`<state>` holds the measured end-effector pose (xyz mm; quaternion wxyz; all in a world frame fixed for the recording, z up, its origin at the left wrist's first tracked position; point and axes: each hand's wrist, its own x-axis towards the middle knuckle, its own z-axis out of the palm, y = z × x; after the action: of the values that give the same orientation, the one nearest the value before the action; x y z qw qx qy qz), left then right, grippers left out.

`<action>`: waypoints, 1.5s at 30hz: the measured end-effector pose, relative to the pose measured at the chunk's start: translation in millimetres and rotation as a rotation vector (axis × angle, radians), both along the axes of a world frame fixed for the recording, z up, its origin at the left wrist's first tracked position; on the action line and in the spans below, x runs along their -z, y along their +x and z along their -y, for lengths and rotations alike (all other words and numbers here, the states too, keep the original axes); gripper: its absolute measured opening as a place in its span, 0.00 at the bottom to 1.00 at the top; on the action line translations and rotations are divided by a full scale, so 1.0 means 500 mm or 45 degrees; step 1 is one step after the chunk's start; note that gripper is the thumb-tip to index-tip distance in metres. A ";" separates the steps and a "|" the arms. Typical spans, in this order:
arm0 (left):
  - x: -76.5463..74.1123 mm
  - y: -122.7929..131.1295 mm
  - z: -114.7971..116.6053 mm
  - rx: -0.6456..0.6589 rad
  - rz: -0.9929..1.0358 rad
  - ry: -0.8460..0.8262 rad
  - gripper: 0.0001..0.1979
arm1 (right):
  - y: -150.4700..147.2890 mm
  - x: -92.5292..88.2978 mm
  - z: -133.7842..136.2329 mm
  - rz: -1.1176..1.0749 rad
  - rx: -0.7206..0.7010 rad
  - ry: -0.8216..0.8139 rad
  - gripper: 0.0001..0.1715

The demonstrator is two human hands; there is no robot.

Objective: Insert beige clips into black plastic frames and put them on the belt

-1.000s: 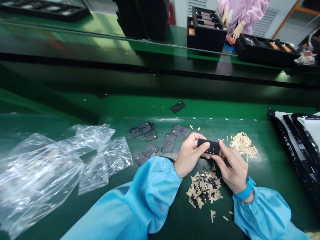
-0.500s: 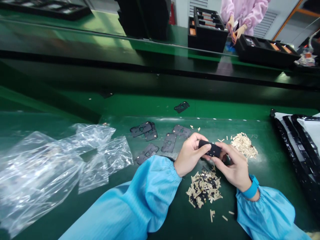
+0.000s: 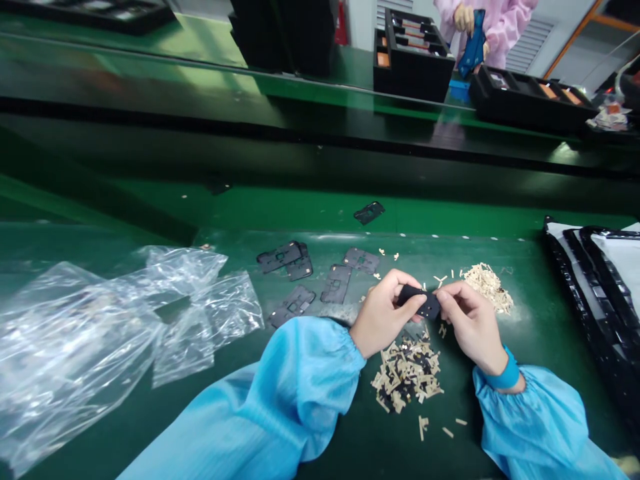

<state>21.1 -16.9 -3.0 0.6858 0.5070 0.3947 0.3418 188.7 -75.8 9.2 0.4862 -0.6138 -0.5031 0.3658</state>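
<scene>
My left hand point(image 3: 384, 312) grips a small flat black plastic plate point(image 3: 425, 305) between thumb and fingers, tilted above the table. At the plate's right end, the thumb and fingertips of my right hand point(image 3: 467, 321) are pinched together; whether they hold the plate's edge or a tiny piece there I cannot make out. Under the hands lies a pile of small beige and black strips point(image 3: 407, 377). A paler heap of beige bits point(image 3: 487, 285) is just beyond my right hand. Left of my hands lie several thin black plates with cut-outs point(image 3: 336, 283).
Crumpled clear plastic bags point(image 3: 75, 340) spread over the left side. Black-edged bags point(image 3: 595, 300) lie at the right. Across the raised ledge, a person in pink point(image 3: 510, 30) handles a blue item point(image 3: 473, 47) between black compartment trays point(image 3: 415, 67).
My right hand has shifted to the plate's right corner, its fingers drawn closer together. More small bits lie loose around the hands. The person opposite now holds up a blue item.
</scene>
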 end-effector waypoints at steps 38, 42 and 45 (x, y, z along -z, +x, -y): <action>-0.004 -0.004 -0.015 0.233 -0.297 0.444 0.05 | 0.050 -0.031 0.002 0.568 -0.668 -0.286 0.06; -0.008 -0.014 -0.022 0.490 -0.470 0.613 0.04 | 0.053 -0.025 -0.003 0.467 -0.593 -0.307 0.09; -0.001 -0.014 -0.025 0.459 -0.389 0.492 0.06 | 0.049 -0.021 -0.005 0.374 -0.522 -0.324 0.11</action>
<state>14.1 -4.1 -2.5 0.5589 0.7356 0.3245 0.2032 213.3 -73.1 19.6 0.2429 -0.6019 -0.6318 0.4238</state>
